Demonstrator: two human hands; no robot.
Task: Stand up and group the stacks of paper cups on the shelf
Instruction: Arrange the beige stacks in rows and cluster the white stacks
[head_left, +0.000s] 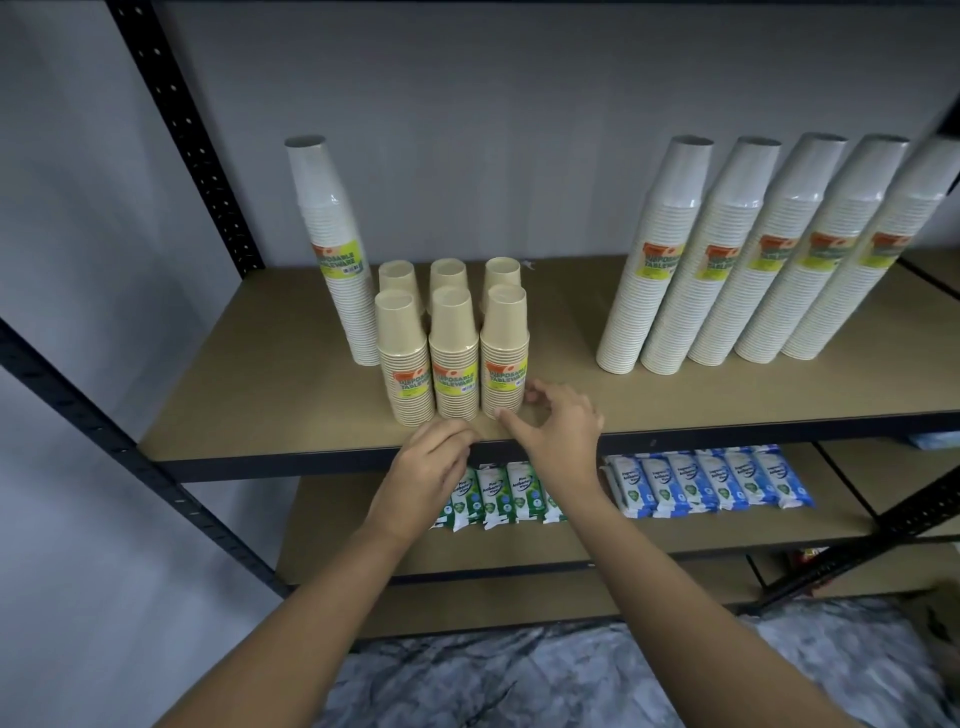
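**Upper shelf**, front view. Six short tan cup stacks stand upright in two rows, just beyond both hands. The right hand is nearer: fingers spread, holding nothing, at the base of the rightmost front stack. The left hand is loosely curled and empty at the shelf edge. One tall white stack stands to the left, with five white stacks well apart on the right. Labels read "DISPOSABLE TABLEWARE".

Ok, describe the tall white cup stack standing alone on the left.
The tall white stack is nested paper cups, mouths down, in clear wrap, with a yellow and orange label reading Disposable Tableware at mid-height. It stands upright on the brown shelf board, just left of the short tan stacks, perhaps touching the nearest. Neither the left hand nor the right hand touches it.
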